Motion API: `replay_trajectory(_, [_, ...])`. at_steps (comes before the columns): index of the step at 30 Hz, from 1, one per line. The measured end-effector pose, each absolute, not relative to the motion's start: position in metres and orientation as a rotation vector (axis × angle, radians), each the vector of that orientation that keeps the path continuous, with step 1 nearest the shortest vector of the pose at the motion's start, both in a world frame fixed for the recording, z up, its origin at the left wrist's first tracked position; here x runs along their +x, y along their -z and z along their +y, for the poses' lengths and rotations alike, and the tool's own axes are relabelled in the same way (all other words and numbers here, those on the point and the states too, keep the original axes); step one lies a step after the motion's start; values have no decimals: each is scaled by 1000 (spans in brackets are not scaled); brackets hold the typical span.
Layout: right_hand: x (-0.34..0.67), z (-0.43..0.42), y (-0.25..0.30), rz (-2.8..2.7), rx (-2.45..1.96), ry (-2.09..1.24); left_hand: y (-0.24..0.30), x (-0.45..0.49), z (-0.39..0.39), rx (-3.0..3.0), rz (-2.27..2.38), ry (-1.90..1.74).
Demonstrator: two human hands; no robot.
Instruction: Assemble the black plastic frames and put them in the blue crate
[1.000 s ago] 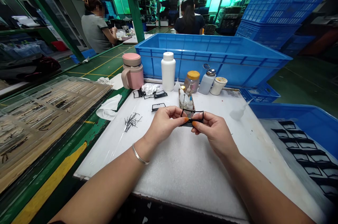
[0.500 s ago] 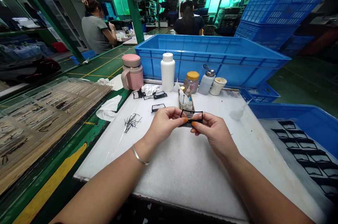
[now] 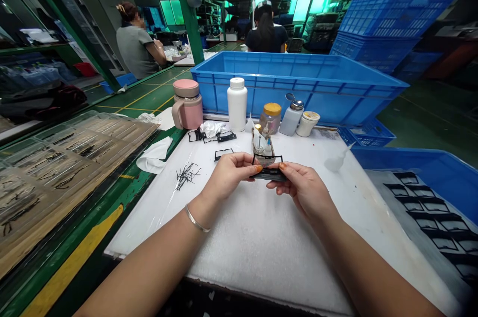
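Note:
Between my two hands a small black plastic frame [image 3: 269,174] is held up over the white work board [image 3: 257,237]. My left hand [image 3: 234,170] pinches its left end between thumb and fingers. At the opposite end, my right hand [image 3: 301,182] closes thumb and fingertips on the right side. Just behind the frame stands a small box of dropper bottles [image 3: 263,143]. Left of my hands lie a loose heap of thin black strips [image 3: 186,175] and another black frame [image 3: 224,153]. More black frames [image 3: 226,136] rest by a crumpled white tissue [image 3: 212,128].
Along the back stand a pink mug [image 3: 187,108], a white bottle [image 3: 237,105], a yellow-lidded jar [image 3: 271,117], a pump bottle [image 3: 292,119] and a white tub [image 3: 307,124]. Behind is a blue crate [image 3: 298,93]. Rows of black frames [image 3: 433,205] lie at right. Two people sit beyond.
My right thumb has shifted up to the frame's right edge, and more of the frame's lower black part shows. The frame has moved slightly left; both hands still hold it.

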State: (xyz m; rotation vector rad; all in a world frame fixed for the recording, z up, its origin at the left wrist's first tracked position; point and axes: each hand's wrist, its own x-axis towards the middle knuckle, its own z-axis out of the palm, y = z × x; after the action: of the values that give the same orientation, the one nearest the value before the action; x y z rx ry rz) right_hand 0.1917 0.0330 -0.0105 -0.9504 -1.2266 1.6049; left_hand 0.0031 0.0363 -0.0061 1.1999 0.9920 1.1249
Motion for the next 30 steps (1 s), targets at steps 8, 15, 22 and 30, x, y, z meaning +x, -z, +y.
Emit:
replay_trajectory(8, [191,32,9,-1243,-989,-1603,6,3,36,1205,992,-1124])
replay_trajectory(15, [192,33,9,-1235,-997,-1599,6,3,36,1199,997,-1128])
replay_trajectory(22, [192,33,10,-1192,-960,-1620,6,3,37,1187,994,-1135])
replay_trajectory(30, [193,33,11,-1202,-983,-1598,6,2,36,1181,988,-1125])
